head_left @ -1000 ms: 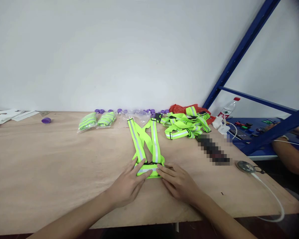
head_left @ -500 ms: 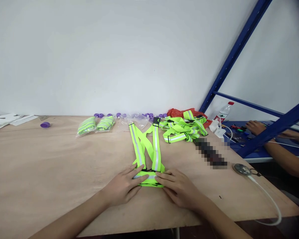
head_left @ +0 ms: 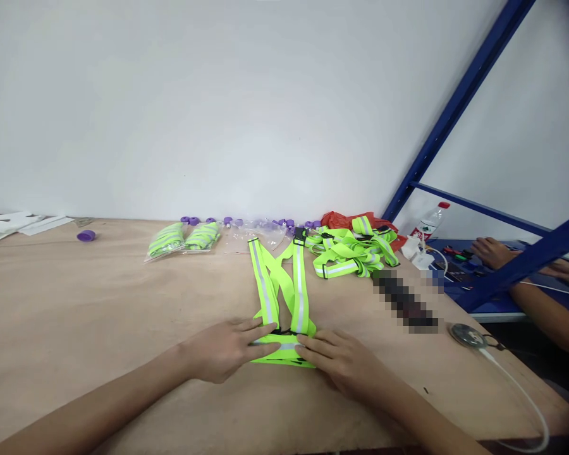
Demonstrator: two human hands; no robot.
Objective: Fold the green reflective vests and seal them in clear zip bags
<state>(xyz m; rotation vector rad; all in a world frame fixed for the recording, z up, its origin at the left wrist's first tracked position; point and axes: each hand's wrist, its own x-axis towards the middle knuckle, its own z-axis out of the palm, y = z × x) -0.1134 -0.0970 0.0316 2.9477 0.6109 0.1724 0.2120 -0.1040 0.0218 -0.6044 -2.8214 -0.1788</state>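
Note:
A neon-yellow reflective vest (head_left: 300, 284) made of straps with silver stripes lies on the wooden table in front of me. Its two shoulder straps run away from me and cross behind, while the waist strap is folded across the near end. My left hand (head_left: 220, 351) rests on the left part of the folded strap, fingers stretched out. On its right part lies my right hand (head_left: 339, 357), fingers also extended and flat. The thumbs are mostly hidden. A black buckle (head_left: 300, 236) sits at the far end of the right strap.
Behind the vest are two bagged vests (head_left: 165, 241), clear plastic bags (head_left: 256, 237) and several purple rolls (head_left: 227, 221). A tangled heap of vests (head_left: 346, 253) lies right, near a red bag (head_left: 336, 219). A blue metal frame (head_left: 459, 104) stands right; beyond it, another person's hand (head_left: 493, 251).
My left hand has turned slightly, its lower fingers coming off the strap's near edge. The view has shifted a little; the vest stays laid out much as before.

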